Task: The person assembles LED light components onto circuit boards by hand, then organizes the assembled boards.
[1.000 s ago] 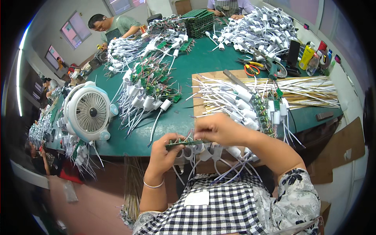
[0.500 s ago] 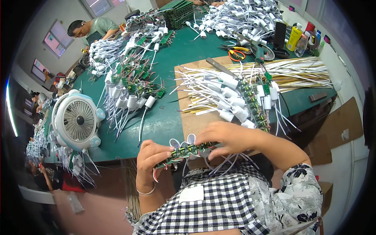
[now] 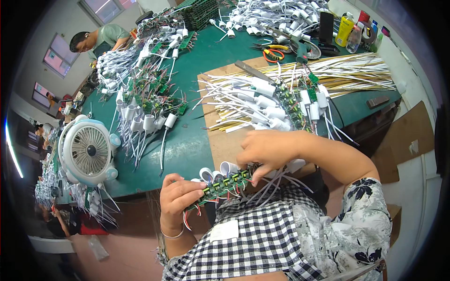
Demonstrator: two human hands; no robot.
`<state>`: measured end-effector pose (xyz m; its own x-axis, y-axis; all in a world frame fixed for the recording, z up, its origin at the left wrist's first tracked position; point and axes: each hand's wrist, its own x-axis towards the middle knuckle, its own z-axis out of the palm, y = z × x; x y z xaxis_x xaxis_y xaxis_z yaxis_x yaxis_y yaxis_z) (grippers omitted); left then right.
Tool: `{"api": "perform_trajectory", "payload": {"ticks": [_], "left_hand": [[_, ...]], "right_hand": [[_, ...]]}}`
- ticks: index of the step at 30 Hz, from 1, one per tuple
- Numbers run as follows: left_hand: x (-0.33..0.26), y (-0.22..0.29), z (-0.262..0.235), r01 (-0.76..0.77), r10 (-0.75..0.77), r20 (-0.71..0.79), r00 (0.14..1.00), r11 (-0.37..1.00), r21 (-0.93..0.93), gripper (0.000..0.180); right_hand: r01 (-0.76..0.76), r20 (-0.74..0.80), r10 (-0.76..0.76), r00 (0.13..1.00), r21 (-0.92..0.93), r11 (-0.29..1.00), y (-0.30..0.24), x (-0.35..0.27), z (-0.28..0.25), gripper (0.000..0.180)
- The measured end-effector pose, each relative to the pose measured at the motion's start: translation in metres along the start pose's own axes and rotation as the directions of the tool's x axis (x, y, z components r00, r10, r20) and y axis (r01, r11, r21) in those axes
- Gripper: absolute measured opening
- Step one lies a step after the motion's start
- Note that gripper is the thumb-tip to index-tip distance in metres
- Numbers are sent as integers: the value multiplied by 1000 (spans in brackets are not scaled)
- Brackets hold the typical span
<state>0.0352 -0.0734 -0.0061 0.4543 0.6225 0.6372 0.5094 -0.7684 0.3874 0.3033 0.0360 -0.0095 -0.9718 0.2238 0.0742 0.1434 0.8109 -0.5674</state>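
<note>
With the middle of my view as the clock's centre, the green circuit-board strip (image 3: 220, 187) is at six o'clock, between my two hands and in front of the near edge of the table (image 3: 187, 140). My left hand (image 3: 180, 196), at seven o'clock, holds the strip's left end, fingers laid over the top. My right hand (image 3: 269, 152), just past three, is curled narrow at the other end, thumb against the board; I cannot tell whether its fingertips pinch a wire. The strip slants, its right end higher, with white cylinders (image 3: 228, 167) along its far side and red and white wires (image 3: 186, 220) hanging off its left end. Between one and two o'clock, more white sockets (image 3: 265, 100) lie on a brown sheet (image 3: 220, 145), beside a second board strip (image 3: 294, 110). Orange-handled pliers (image 3: 273, 55) lie at one, a bundle of white and yellow strands (image 3: 361, 75) at two, a fan (image 3: 89, 150) stands at nine, and a co-worker (image 3: 112, 37) bends over near ten.
</note>
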Motion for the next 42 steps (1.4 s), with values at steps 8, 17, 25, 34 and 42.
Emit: {"api": "perform_trajectory", "payload": {"ticks": [8, 17, 25, 34, 42], "left_hand": [[0, -10, 7, 187, -188, -52, 981, 982, -17, 16], [9, 11, 2, -31, 28, 27, 999, 992, 121, 9], [7, 17, 3, -20, 15, 35, 999, 991, 132, 7], [8, 18, 5, -42, 40, 23, 999, 992, 120, 8], [-3, 17, 1, -17, 15, 16, 1000, 992, 128, 11]], "right_hand": [[114, -211, -84, 974, 134, 984, -44, -20, -14, 9], [-137, -431, 230, 873, 237, 962, -17, -44, -10, 21], [-247, -141, 281, 949, 219, 944, 4, -33, 17, 21], [-134, -258, 142, 956, 50, 990, -1, -39, 10, 8], [297, -602, 3, 798, 399, 868, -22, -53, -14, 5]]}}
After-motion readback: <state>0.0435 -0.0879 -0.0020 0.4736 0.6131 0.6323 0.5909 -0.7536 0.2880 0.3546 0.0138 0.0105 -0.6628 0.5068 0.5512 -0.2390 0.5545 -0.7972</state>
